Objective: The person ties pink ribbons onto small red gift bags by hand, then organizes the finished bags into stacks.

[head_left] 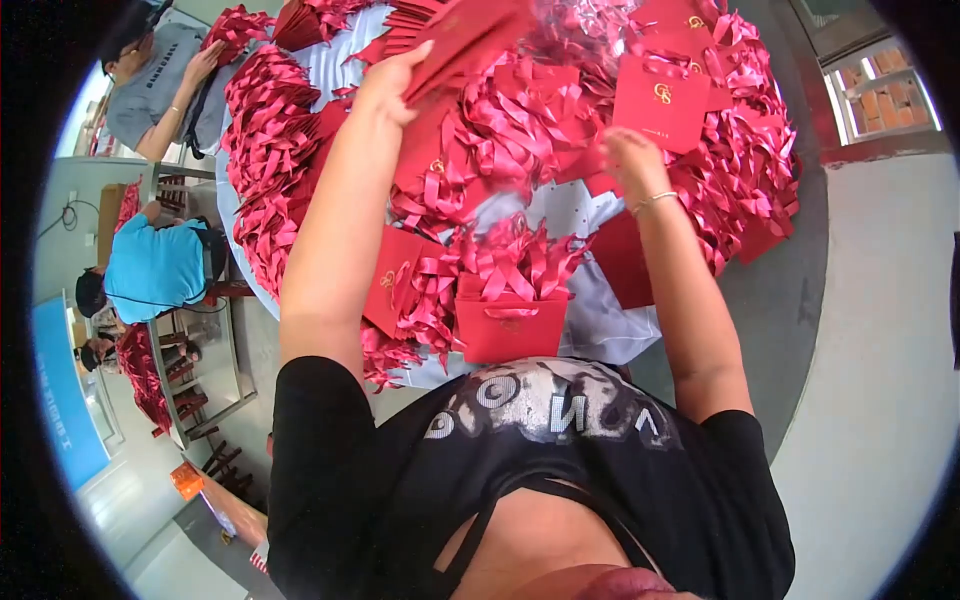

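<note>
My left hand (388, 85) reaches to the far side of the table, its fingers wrapped round the edge of a red paper gift bag (465, 45). The bag is slightly blurred and tilted. My right hand (635, 165) is just below another red gift bag (660, 105) with a gold logo. Its fingers look loosely apart, with nothing visible in them, though they are a little smeared. Between my arms lie piles of red bags with shiny ribbon handles (510, 130). One red bag (512, 328) stands close to my body, its ribbons sticking up.
A white cloth (620, 335) covers the round table. Dense rows of ribboned bags (270, 150) line its left side, and more ribbons (745, 180) its right. Clear plastic (590, 25) lies at the far side. A person in grey (155, 85) handles bags; another in blue (160, 265) sits farther off.
</note>
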`<act>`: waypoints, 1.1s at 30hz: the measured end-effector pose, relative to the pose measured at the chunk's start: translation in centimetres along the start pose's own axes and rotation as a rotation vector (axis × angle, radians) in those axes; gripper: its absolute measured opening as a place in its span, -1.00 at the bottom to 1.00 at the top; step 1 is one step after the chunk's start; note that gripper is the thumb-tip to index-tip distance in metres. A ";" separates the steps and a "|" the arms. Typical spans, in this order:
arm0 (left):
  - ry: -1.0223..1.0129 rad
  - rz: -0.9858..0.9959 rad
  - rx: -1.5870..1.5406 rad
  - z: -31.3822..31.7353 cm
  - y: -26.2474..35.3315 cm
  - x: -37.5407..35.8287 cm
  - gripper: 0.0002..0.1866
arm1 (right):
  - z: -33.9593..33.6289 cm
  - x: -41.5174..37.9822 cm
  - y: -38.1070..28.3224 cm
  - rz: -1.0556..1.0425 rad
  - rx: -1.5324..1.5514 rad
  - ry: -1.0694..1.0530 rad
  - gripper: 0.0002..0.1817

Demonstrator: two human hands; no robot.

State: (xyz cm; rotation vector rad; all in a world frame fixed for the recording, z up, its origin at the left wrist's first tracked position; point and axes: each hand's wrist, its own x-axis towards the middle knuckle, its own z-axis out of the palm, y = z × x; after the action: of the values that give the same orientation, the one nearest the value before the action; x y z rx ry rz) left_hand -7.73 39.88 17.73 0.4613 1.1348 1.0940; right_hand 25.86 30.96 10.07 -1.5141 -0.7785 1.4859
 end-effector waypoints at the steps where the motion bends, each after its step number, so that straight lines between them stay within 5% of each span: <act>1: 0.022 0.013 -0.078 -1.0 0.1 0.2 -0.69 | 0.4 2.4 3.2 -0.046 -0.156 0.086 -0.52; 6: -0.081 -0.073 -0.190 -5.1 0.3 0.3 -0.71 | 4.4 2.3 3.9 -0.208 -0.673 0.460 -0.39; 7: -0.092 -0.082 -0.200 -5.3 0.3 0.0 -0.71 | 4.7 3.9 5.0 -0.157 -0.499 0.455 -0.40; 10: -0.124 -0.092 -0.226 -5.7 0.3 -1.4 -0.76 | 4.5 5.2 5.0 0.070 -0.004 0.292 -0.50; 13: -0.139 -0.105 -0.241 -6.4 0.5 -1.4 -0.76 | 5.1 2.8 2.3 0.022 0.053 0.043 -0.47; 16: -0.108 -0.081 -0.250 -5.9 0.4 -1.6 -0.77 | 7.2 2.9 3.4 -0.364 0.121 -0.169 -0.50; 21: -0.150 -0.088 -0.239 -4.7 0.1 -1.9 -0.78 | 8.4 5.9 5.0 -0.395 0.062 -0.030 -0.65; 24: -0.179 -0.070 -0.208 -3.8 0.2 -2.7 -0.79 | 8.0 7.9 4.5 -0.326 -0.159 0.084 -0.73; 29: -0.118 0.032 -0.201 -1.7 0.4 -3.3 -0.79 | 10.0 6.5 -0.8 -0.347 -0.737 0.255 -0.54; 32: -0.109 0.127 -0.306 -1.0 0.9 -3.6 -0.77 | 12.7 4.8 -4.5 -0.826 -0.800 0.183 -0.65; 33: -0.080 0.175 -0.353 -1.1 1.2 -3.4 -0.76 | 13.6 2.2 -7.4 -0.825 -0.888 0.180 -0.73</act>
State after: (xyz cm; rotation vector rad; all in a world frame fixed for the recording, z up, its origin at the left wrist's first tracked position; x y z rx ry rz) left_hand -9.28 37.21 19.91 0.3256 0.8193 1.3854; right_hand 13.59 38.19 16.61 -1.5604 -1.8135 0.3622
